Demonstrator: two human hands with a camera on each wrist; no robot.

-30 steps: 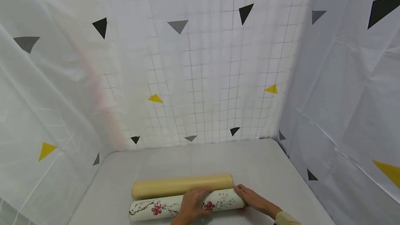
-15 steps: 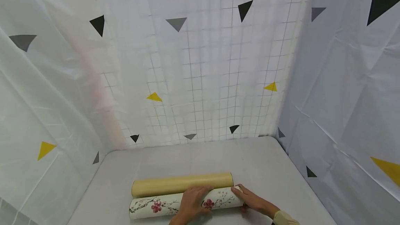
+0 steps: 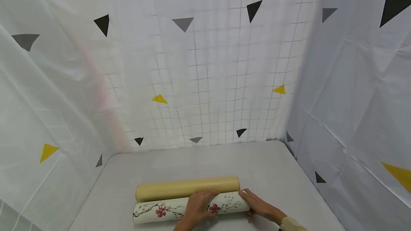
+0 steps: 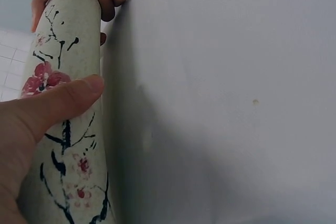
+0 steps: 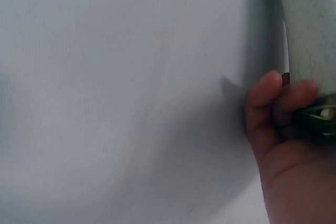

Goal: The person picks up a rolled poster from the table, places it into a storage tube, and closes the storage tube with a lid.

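Note:
A white tube (image 3: 170, 210) printed with plum blossoms lies across the table in the head view. My left hand (image 3: 197, 209) grips it around the middle. In the left wrist view that hand's thumb (image 4: 79, 98) presses along the tube's printed side. My right hand (image 3: 259, 205) holds the tube's right end. The right wrist view shows curled fingers (image 5: 265, 98) at that end, beside a dark green rim (image 5: 317, 120) with something pale within; what it is cannot be told. Just behind lies a plain tan tube (image 3: 186, 188), roughly parallel, with neither hand gripping it.
The pale table (image 3: 276, 174) has rounded far corners. White sheeting (image 3: 218, 109) with black, grey and yellow triangles hangs behind it. More sheeting (image 3: 346, 102) stands along the right side, and likewise on the left (image 3: 54, 117).
My right hand's fingers have shifted slightly left, farther over the end of the printed tube. The left hand keeps its grip, and the tan tube stays in place.

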